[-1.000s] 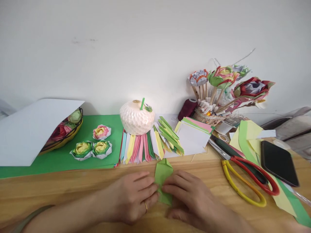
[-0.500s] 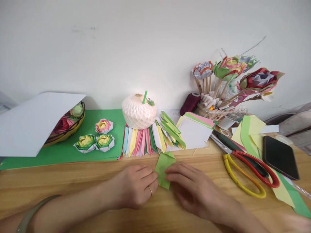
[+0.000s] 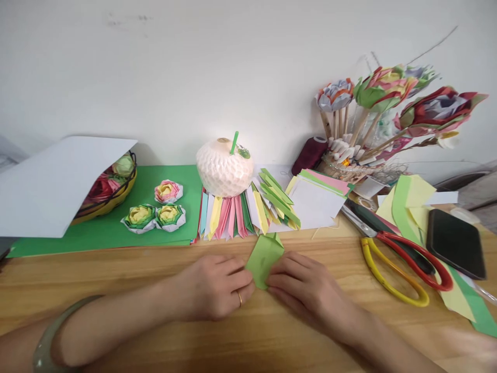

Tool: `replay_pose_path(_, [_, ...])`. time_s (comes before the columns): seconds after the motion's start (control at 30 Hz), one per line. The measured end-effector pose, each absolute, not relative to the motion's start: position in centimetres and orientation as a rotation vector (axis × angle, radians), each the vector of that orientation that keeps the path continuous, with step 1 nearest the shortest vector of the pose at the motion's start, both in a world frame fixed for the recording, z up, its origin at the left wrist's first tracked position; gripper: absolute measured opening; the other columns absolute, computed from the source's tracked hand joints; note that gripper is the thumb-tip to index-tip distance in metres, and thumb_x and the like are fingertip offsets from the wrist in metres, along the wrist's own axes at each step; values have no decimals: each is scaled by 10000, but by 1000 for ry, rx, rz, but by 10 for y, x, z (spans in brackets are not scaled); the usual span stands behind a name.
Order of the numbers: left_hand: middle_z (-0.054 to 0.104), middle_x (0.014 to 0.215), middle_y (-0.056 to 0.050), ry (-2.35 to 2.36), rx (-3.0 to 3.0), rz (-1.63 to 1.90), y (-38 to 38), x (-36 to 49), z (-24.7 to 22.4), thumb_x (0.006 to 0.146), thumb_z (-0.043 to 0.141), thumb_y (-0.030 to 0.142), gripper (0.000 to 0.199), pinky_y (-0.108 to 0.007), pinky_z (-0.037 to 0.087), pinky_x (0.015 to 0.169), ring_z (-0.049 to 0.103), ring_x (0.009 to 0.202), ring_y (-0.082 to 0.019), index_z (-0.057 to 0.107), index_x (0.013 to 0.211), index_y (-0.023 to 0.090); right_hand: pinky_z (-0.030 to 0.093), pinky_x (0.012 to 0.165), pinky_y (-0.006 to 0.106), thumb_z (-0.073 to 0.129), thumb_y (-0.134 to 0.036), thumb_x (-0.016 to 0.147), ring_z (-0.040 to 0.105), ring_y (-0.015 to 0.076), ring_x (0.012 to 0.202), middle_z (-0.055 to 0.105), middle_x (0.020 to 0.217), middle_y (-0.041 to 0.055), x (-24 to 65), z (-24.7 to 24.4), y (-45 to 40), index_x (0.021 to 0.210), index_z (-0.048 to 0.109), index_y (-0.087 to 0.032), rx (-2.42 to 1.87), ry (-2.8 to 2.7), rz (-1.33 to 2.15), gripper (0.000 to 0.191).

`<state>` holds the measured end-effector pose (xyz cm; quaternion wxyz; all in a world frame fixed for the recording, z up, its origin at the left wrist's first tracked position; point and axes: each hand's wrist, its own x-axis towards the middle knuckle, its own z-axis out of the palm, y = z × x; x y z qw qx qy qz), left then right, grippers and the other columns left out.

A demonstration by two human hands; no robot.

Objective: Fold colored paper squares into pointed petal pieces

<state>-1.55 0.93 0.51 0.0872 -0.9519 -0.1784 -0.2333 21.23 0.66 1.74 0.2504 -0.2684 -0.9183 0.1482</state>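
Observation:
A small light-green sheet of paper (image 3: 264, 259), its top edge folded over, lies at a slant on the wooden table between my two hands. My left hand (image 3: 219, 287), a ring on one finger, has its curled fingertips closed on the paper's lower left edge. From the other side, my right hand (image 3: 305, 290) pinches the lower right edge with bent fingers. Both thumbs are mostly hidden. Just beyond the paper stands a row of folded colored paper strips (image 3: 229, 215), with several green folded pieces (image 3: 275, 194) heaped at its right end.
A white textured round pot (image 3: 225, 168) rests behind the strips. Three paper flowers (image 3: 169, 215) sit on green card (image 3: 97, 241) at left, near a basket (image 3: 126, 191). On the right are scissors (image 3: 404, 267), a phone (image 3: 456, 243), paper scraps and stemmed paper flowers (image 3: 384, 88).
My right hand has closed in on the paper's right edge, and the paper has turned slightly clockwise. The camera view has shifted a little, moving the background upward.

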Motion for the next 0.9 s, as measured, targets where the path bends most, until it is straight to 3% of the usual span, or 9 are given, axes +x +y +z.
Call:
replay_pose_path(0.17, [645, 738, -41, -475, -2898, -781, 5, -14, 11, 921, 417, 62, 293, -267, 454, 531, 593, 712, -164, 614, 712, 120, 473, 676, 300, 470, -160, 915, 549, 170, 773, 620, 814, 61, 208, 14, 4, 844, 624, -169, -860, -2409, 548, 170])
replay_pose_path(0.3, [627, 730, -46, -525, -2940, -751, 3, -14, 8, 923, 402, 60, 280, -270, 435, 484, 584, 680, -166, 610, 743, 109, 483, 672, 300, 480, -169, 907, 555, 173, 774, 599, 833, 61, 206, 10, 4, 827, 601, -175, -939, -2361, 613, 146])
replay_pose_path(0.57, [622, 768, -44, -655, -2978, -711, -1, -14, -3, 935, 423, 100, 221, -229, 500, 582, 589, 731, -141, 598, 804, 131, 477, 645, 279, 458, -166, 913, 557, 167, 746, 584, 808, 51, 203, 5, 6, 788, 565, -185, -995, -2345, 568, 166])
replay_pose_path(0.9, [621, 766, -45, -702, -3005, -698, 0, -14, 3, 943, 367, 102, 239, -214, 515, 582, 593, 700, -128, 594, 872, 124, 483, 613, 268, 470, -148, 900, 566, 158, 705, 587, 783, 50, 201, 4, 7, 786, 569, -180, -987, -2317, 583, 154])
